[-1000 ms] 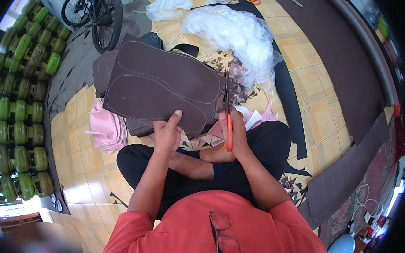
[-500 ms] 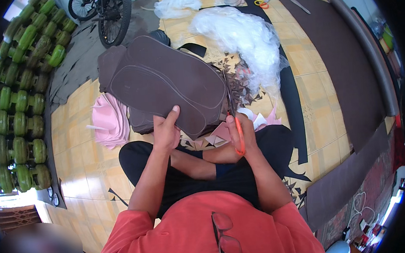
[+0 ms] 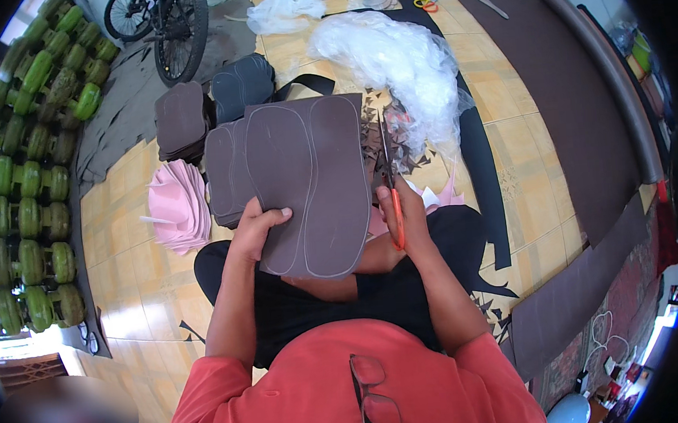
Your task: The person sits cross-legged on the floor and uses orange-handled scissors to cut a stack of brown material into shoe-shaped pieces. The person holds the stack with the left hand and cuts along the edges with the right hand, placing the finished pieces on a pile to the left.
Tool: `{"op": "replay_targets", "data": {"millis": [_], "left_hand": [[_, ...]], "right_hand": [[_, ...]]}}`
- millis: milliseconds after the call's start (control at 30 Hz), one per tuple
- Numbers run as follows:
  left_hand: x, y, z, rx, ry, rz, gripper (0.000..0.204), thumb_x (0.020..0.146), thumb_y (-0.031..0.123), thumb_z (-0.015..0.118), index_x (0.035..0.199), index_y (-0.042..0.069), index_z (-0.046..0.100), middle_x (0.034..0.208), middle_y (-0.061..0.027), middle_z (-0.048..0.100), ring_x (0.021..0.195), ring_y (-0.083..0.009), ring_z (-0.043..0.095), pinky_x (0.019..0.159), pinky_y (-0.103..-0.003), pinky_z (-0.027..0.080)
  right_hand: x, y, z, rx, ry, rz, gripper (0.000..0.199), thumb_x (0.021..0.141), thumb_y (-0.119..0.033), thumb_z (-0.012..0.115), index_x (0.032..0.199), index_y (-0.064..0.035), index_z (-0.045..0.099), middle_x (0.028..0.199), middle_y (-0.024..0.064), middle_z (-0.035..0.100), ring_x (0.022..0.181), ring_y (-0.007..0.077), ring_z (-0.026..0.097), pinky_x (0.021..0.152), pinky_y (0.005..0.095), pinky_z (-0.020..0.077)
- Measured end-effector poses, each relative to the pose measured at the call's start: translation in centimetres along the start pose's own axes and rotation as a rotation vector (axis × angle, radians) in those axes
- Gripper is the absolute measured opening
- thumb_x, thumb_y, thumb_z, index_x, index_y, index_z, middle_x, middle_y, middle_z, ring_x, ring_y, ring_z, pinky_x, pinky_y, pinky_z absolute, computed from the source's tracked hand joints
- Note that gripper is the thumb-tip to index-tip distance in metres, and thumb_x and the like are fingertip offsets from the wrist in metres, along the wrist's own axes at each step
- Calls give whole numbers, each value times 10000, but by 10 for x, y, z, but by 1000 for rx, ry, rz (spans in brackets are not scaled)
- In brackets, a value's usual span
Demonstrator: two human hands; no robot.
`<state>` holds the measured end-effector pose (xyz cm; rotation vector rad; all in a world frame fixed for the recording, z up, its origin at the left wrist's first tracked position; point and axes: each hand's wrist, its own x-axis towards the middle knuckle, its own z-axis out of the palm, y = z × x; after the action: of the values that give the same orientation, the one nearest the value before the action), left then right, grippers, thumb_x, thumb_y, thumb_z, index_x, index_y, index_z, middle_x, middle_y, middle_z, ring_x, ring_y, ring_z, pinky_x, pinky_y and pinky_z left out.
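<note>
A dark brown sheet [image 3: 313,178] with pale outlines of sole-like shapes is in my left hand [image 3: 252,233], thumb on top at its lower left edge. Its near end hangs over my crossed legs. My right hand [image 3: 412,218] grips orange-handled scissors [image 3: 398,221] just right of the sheet, blades pointing away from me; they do not touch the outlines. Behind the sheet's left side lies a stack of similar marked brown pieces [image 3: 224,160], partly hidden. Beyond are a brown stack [image 3: 178,120] and a darker blue-black one [image 3: 242,88].
Pink pieces [image 3: 175,209] are piled at left. Small brown offcuts [image 3: 413,153] and crumpled clear plastic [image 3: 391,54] lie ahead. A long black strip [image 3: 484,174] and a partly rolled brown sheet [image 3: 567,101] extend on the right. A bicycle [image 3: 181,38] and green gas cylinders [image 3: 26,182] stand left.
The brown sheet has come nearer me and turned from slanting to nearly upright in view, uncovering the stacks behind. My left hand moved slightly left and nearer; the scissors stay in my right.
</note>
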<state>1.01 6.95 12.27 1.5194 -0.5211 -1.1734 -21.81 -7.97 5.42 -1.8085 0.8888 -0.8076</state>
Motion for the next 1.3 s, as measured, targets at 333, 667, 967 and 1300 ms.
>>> {"op": "replay_targets", "data": {"millis": [333,667,967,1300], "left_hand": [[-8,2,8,56,-96,-50,560,727,116,688,1255,-14,554,1127,-93,629,1079,-208,549,987,-315,383],[-8,-2,4,68,-111,-106,568,717,115,690,1254,-16,560,1137,-82,634,1064,-194,557,981,-306,387],[0,28,-28,89,-192,-139,508,712,117,698,1193,-22,607,1052,-86,669,967,-189,610,907,-293,446],[4,-1,-22,-384,-441,-286,529,874,393,628,1204,-19,593,1074,-110,666,997,-216,624,917,-327,471]], "right_hand": [[10,-24,-5,16,31,-1,289,941,-244,581,904,29,495,743,235,548,698,401,568,619,430,436],[9,-25,-10,-49,12,2,255,926,-221,587,938,23,511,719,213,563,693,386,576,642,423,441],[8,-3,-41,87,-201,28,503,948,-469,499,778,-8,608,584,12,484,512,97,447,488,271,372],[11,-12,-23,906,-2,269,206,847,-111,579,977,42,534,842,97,611,515,159,567,489,267,474]]}}
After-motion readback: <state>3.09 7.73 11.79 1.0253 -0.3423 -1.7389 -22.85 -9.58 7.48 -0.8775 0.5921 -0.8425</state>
